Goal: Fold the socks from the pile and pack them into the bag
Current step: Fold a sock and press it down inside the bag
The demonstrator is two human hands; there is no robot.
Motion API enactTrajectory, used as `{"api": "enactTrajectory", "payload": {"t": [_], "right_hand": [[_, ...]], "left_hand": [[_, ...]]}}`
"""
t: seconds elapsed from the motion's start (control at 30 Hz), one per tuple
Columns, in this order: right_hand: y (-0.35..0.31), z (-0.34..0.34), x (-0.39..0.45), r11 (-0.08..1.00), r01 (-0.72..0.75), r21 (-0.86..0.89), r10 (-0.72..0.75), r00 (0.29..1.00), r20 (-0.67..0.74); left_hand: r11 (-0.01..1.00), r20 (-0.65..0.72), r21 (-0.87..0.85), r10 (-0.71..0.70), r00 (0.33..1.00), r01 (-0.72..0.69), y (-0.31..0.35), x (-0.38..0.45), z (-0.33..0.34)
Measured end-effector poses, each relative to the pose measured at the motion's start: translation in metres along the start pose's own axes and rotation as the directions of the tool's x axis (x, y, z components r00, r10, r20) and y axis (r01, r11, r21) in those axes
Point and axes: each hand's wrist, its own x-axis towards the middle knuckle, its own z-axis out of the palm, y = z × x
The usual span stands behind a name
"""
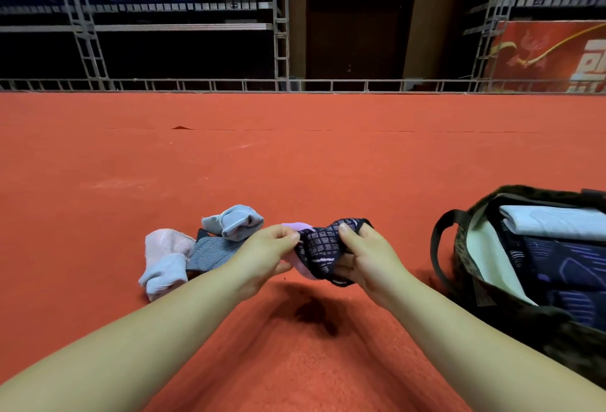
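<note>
Both hands pinch one dark patterned sock (pixel 323 247) above the red floor (pixel 295 155): the left hand (pixel 265 252) grips its left edge, the right hand (pixel 367 255) its right. The sock pile (pixel 196 244) lies to the left; the open bag (pixel 531 257) sits right, folded items inside.

The floor (pixel 295 155) is matt red carpet, slightly rough. The dark sock (pixel 323 249) is knitted cloth with a woven pattern. The bag (pixel 465 257) beside it looks like coarse fabric with a smooth pale lining.
</note>
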Motion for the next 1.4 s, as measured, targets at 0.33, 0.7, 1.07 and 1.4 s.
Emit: {"api": "enactTrajectory", "payload": {"t": [0.33,0.7,1.07,1.4], "right_hand": [[0.018,-0.048,0.022,0.999,0.004,0.036,0.008,0.941,-0.338],[0.036,-0.035,0.013,0.982,0.121,-0.147,-0.108,0.990,0.093],[0.072,-0.080,0.062,0.980,0.011,-0.197,-0.098,0.895,-0.435],[0.086,-0.080,0.085,0.905,0.142,0.400,0.047,0.903,-0.428]], "left_hand": [[0.889,-0.028,-0.452,-0.099,0.995,0.076,-0.015,0.020,0.003],[0.722,-0.206,-0.689,-0.113,0.972,-0.062,-0.026,0.041,0.021],[0.810,-0.288,-0.586,-0.198,0.937,-0.010,-0.062,0.078,0.024],[0.976,-0.044,-0.201,0.079,0.996,-0.087,-0.091,0.079,0.034]]}}
